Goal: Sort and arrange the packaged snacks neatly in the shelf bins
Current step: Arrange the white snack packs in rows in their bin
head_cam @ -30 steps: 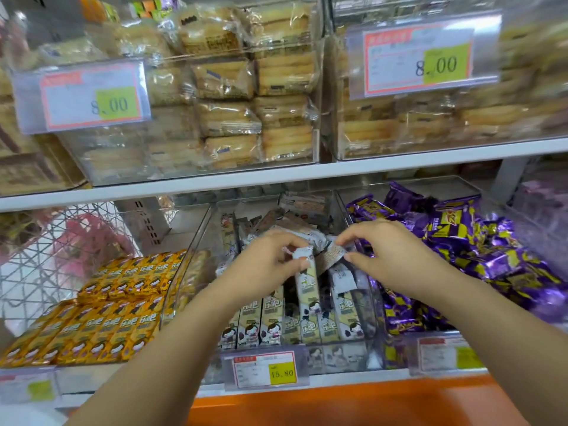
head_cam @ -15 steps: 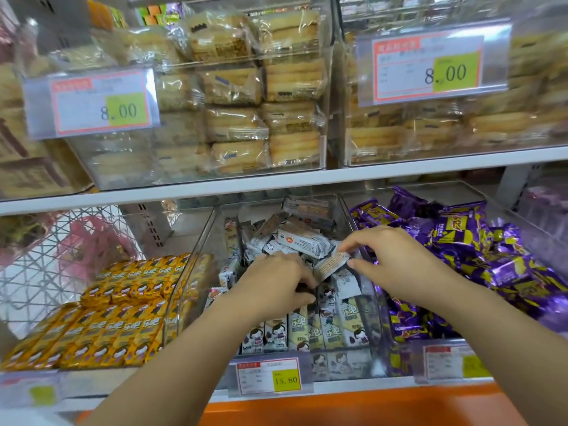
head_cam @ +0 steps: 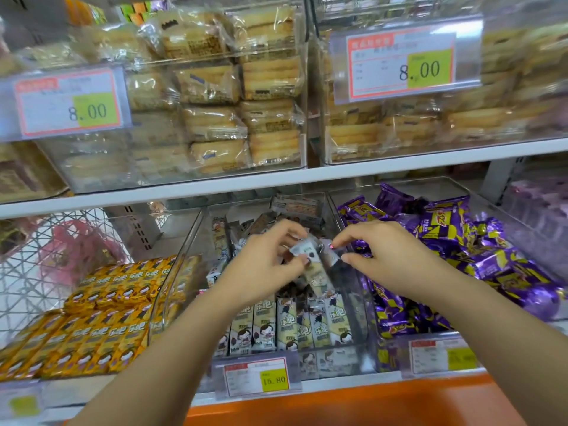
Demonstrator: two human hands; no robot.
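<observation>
Both hands are inside the middle clear bin [head_cam: 184,272] on the lower shelf, which holds white snack packets with a cartoon face. My left hand [head_cam: 264,265] pinches one white snack packet [head_cam: 304,250] between thumb and fingers above the pile. My right hand [head_cam: 387,256] is just right of it, fingers curled, fingertips at a small packet end [head_cam: 330,256]; the grip is blurred. A row of upright white packets [head_cam: 289,327] stands at the bin's front. Loose packets lie jumbled at the back [head_cam: 295,207].
Yellow snack packets [head_cam: 101,318] fill the left bin in rows. Purple packets [head_cam: 461,247] are heaped in the right bin. Price tags [head_cam: 258,379] hang on the shelf front. The upper shelf [head_cam: 399,164] carries clear bins of wrapped cakes [head_cam: 270,115]. An orange ledge [head_cam: 338,407] runs below.
My left hand rose from down in the pile and now holds a packet up. My right hand has drawn closer to it. The view shifted slightly.
</observation>
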